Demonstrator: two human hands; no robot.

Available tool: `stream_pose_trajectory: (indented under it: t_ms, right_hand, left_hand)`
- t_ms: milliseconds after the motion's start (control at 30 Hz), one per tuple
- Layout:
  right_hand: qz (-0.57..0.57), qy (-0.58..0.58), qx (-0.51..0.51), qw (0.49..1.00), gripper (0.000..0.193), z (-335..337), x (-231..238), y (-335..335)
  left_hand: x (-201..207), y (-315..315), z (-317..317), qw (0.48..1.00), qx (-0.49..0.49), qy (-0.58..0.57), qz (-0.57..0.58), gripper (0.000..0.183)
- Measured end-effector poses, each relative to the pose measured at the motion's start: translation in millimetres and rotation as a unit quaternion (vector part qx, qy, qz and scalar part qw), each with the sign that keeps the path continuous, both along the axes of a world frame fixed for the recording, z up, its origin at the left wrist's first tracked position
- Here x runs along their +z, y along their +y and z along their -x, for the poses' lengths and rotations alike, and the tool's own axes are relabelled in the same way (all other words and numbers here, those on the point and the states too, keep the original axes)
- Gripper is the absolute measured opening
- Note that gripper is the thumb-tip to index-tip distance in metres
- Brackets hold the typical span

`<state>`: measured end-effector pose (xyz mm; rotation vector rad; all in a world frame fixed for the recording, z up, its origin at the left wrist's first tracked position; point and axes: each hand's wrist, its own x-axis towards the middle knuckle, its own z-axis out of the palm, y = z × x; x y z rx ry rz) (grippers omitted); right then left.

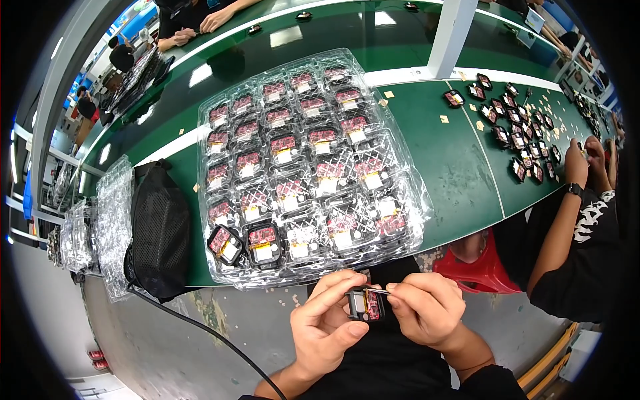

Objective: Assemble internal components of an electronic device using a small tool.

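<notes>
Our left hand [325, 328] clamps a black casing [371, 307], our right hand [428, 309] a thin tool [378, 291]; we apparently work at the casing's edge, next likely needing light, steady pressure.

No legible text or numbers.

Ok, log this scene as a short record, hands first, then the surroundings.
Left hand: holds a small black-cased device, red circuit board showing
Right hand: pinches a thin tool at the device's edge
Tray: clear plastic, rows of similar devices, on the green table
Left of tray: black mesh object
Nearest co-worker: far right, beside scattered devices
</notes>
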<state>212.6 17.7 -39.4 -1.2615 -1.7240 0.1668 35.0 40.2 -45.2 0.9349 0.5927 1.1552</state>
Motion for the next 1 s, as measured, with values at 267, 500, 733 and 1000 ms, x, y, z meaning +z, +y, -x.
stream_pose_trajectory:
  t_ms: [267,500,733,1000]
  right_hand:
    - [-0.039,-0.053,-0.014,0.998,0.021,1.0,-4.9,-2.6]
    - [-0.027,-0.043,-0.006,0.999,0.023,-2.8,-4.8,-4.0]
    - [-0.02,-0.038,-0.018,0.999,0.023,-2.1,-2.6,-8.4]
    - [-0.003,0.006,-0.021,1.0,0.022,-18.2,3.3,-9.2]
  left_hand:
    - [-1.5,-3.4,4.0,0.999,0.004,0.051,-0.005,0.061]
    - [3.6,-2.7,3.3,0.999,0.0,0.033,0.019,0.06]
    - [3.6,-6.4,0.4,0.999,0.014,0.044,0.003,0.061]
    - [10.0,0.5,0.0,0.992,0.039,0.059,-0.104,0.061]
